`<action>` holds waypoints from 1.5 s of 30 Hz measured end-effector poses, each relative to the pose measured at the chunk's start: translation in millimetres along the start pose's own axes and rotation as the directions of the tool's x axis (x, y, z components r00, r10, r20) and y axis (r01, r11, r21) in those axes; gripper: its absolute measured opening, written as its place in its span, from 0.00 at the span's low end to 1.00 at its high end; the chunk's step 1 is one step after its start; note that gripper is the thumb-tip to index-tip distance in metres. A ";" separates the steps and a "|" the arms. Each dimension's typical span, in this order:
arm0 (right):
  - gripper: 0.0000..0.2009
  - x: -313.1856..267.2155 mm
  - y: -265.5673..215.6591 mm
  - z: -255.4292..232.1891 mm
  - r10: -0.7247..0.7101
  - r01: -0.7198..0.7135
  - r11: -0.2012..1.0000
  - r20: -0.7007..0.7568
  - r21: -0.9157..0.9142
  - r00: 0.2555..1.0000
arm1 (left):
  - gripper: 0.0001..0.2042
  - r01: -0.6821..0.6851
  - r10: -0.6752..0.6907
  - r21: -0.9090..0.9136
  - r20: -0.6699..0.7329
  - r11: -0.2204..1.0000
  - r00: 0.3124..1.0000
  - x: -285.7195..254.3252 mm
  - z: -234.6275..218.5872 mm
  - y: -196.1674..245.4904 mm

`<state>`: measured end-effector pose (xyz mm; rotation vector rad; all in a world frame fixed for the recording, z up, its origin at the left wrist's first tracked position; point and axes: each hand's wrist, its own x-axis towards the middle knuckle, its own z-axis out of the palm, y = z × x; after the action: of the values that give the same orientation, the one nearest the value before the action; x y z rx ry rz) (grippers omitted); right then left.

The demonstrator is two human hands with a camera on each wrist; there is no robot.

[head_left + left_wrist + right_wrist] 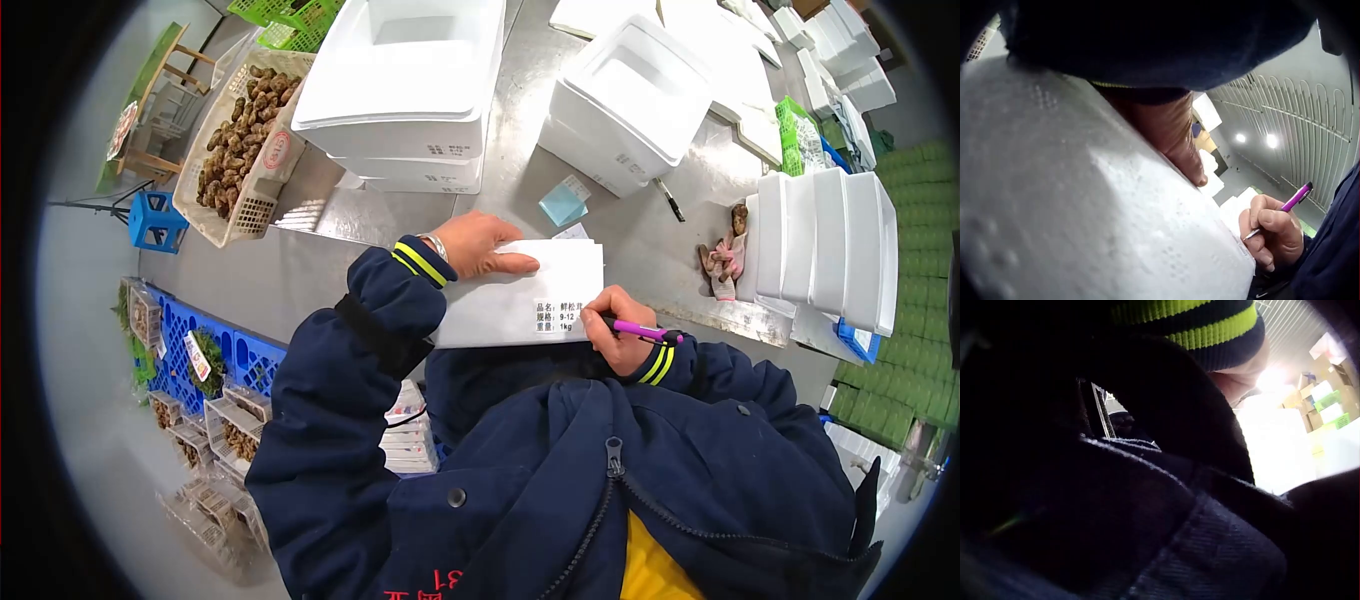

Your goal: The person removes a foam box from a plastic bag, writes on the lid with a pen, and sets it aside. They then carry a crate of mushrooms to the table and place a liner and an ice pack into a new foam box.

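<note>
A white foam box [490, 295] stands tilted toward the person's front, its printed label [558, 317] facing up. My left hand [478, 246] holds the box at its far left edge, the thumb lying on the white face and the other fingers partly out of sight. In my right hand [622, 330] is a purple pen [645, 331], pinched with its tip down by the label's right end. The left wrist view shows the pen [1296, 197] in the right hand [1275, 232] at the box's edge. Dark sleeve covers most of the right wrist view.
Stacked foam boxes [410, 85] stand at the far left, with another stack [630, 95] right of them. A basket of mushrooms [270, 152] is on the left. Blue paper [565, 203] and a black marker [670, 200] lie on the metal table [390, 215]. Upright foam boxes [825, 245] stand right.
</note>
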<state>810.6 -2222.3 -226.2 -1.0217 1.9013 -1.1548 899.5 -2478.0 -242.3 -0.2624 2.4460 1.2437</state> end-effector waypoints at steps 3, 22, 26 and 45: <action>0.04 2.4 -1.5 0.3 -0.057 0.057 0.998 -0.017 -0.025 0.998 | 0.29 0.002 -0.002 -0.021 0.009 1.000 1.000 0.4 0.1 0.7; 0.03 -1.6 -4.8 -5.6 0.106 -0.104 0.984 -0.002 0.141 0.994 | 0.31 0.019 -0.019 -0.030 0.020 0.999 1.000 1.6 1.1 -3.8; 0.05 24.1 0.4 -25.3 -0.480 0.431 0.872 -0.235 -0.230 0.845 | 0.26 -0.099 0.100 0.018 -0.094 0.995 0.991 1.1 7.4 -11.0; 0.05 -40.5 -120.0 -141.1 -0.532 0.472 0.783 -0.042 -0.405 0.846 | 0.28 -0.107 0.552 0.554 -0.754 0.825 0.356 -142.0 -65.1 118.9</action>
<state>742.7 -2168.9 -57.5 -1.7928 2.0911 -1.1963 972.8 -2461.3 -60.9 -0.3715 3.8442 0.6742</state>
